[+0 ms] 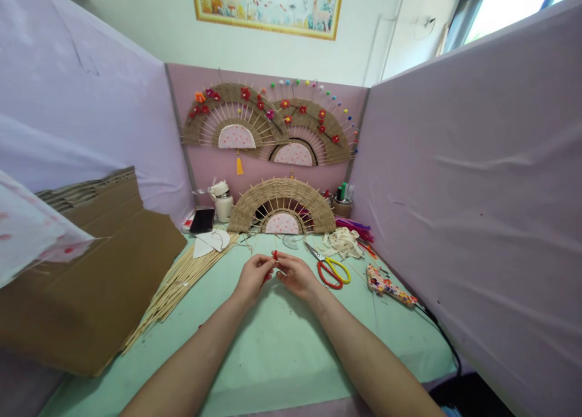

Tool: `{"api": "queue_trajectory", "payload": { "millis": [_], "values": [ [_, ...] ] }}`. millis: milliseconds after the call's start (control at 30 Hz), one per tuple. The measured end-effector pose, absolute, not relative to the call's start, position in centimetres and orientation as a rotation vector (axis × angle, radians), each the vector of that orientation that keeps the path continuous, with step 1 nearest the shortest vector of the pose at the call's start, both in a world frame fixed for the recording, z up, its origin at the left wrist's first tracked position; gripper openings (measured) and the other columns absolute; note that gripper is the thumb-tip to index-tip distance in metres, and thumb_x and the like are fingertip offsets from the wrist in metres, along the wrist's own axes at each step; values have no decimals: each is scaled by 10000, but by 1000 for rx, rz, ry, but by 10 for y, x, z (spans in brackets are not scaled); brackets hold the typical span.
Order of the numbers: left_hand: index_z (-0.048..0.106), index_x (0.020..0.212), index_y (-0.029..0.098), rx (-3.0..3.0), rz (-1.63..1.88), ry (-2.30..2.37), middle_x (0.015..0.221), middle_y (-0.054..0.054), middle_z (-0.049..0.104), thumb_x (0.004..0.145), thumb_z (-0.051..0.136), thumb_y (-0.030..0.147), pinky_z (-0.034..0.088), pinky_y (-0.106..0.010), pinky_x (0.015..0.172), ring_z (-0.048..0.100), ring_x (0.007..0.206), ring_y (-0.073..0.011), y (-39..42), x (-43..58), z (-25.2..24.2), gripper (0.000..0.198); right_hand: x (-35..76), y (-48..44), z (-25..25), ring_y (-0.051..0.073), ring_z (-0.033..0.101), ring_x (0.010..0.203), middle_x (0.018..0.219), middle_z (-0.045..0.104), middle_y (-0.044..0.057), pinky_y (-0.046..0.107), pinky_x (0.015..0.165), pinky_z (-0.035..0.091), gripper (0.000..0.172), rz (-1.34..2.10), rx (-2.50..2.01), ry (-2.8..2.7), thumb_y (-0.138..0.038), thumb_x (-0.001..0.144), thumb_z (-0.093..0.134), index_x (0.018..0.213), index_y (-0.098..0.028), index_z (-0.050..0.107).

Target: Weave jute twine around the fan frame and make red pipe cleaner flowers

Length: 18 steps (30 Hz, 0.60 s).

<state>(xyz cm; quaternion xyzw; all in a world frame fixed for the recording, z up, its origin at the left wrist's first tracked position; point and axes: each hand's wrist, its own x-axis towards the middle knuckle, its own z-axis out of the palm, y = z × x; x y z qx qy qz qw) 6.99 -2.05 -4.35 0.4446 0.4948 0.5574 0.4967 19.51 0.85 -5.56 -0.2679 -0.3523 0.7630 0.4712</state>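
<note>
Over the middle of the table, my left hand [253, 279] and my right hand [296, 276] meet at the fingertips. Both pinch a thin red pipe cleaner [275, 256], which looks bent or coiled at the top. More red shows under the left palm and beside the left forearm. Just right of my right hand lie scissors [334, 273] with one red and one yellow handle, their blades pointing away. Beyond the hands stands a half-round twine-wrapped fan [282, 186] with sticks as ribs and a pink-dotted white centre.
Thin wooden sticks [177, 283] and cardboard [91, 283] lie left. A patterned glue gun [390, 286] with a black cord lies right, near cream yarn [343, 243]. At the back are a phone [202, 220] and a white bottle [222, 202]. Two flowered fans [231, 96] hang behind.
</note>
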Motion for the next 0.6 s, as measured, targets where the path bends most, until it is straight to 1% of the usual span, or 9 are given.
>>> {"api": "queue_trajectory", "payload": {
  "millis": [67, 133, 267, 300, 433, 600],
  "values": [
    [535, 733, 158, 1011, 1357, 1152, 588, 34, 538, 583, 712, 411, 379, -212, 532, 496, 536, -84, -21, 71, -44, 343, 196, 8, -55, 112, 561, 735, 819, 650, 26, 208, 617, 411, 260, 1898, -636, -839, -182, 605, 729, 862, -188, 697],
    [515, 775, 171, 985, 1364, 1139, 566, 52, 519, 572, 723, 412, 374, -205, 528, 491, 529, -82, -21, 71, -44, 377, 196, 8, -53, 106, 560, 737, 816, 651, 20, 202, 619, 403, 255, 1922, -622, -832, -178, 604, 737, 855, -183, 697],
    [546, 1008, 191, 1126, 1323, 1169, 590, 54, 522, 617, 696, 421, 348, -194, 507, 488, 546, -90, -21, 70, -45, 478, 198, 8, -50, 107, 554, 722, 772, 649, 13, 205, 608, 384, 231, 1950, -618, -845, -186, 615, 738, 842, -176, 693],
    [557, 1042, 193, 1169, 1307, 1174, 594, 51, 519, 624, 690, 425, 340, -194, 500, 484, 547, -92, -20, 69, -44, 496, 199, 8, -50, 110, 553, 724, 771, 650, 13, 208, 605, 381, 225, 1959, -616, -850, -189, 617, 738, 838, -176, 691],
    [611, 1028, 180, 1248, 1265, 1155, 600, 42, 513, 645, 673, 431, 338, -205, 501, 470, 553, -92, -21, 67, -43, 461, 203, 8, -48, 110, 545, 728, 761, 641, -1, 212, 598, 370, 209, 2009, -606, -856, -197, 626, 739, 825, -187, 678],
    [622, 1030, 155, 1239, 1223, 1179, 644, 21, 544, 659, 664, 403, 345, -213, 511, 471, 570, -95, -23, 69, -39, 448, 204, 7, -46, 106, 530, 705, 725, 620, -13, 216, 592, 361, 192, 2018, -608, -852, -195, 618, 746, 785, -186, 654]
  ]
}}
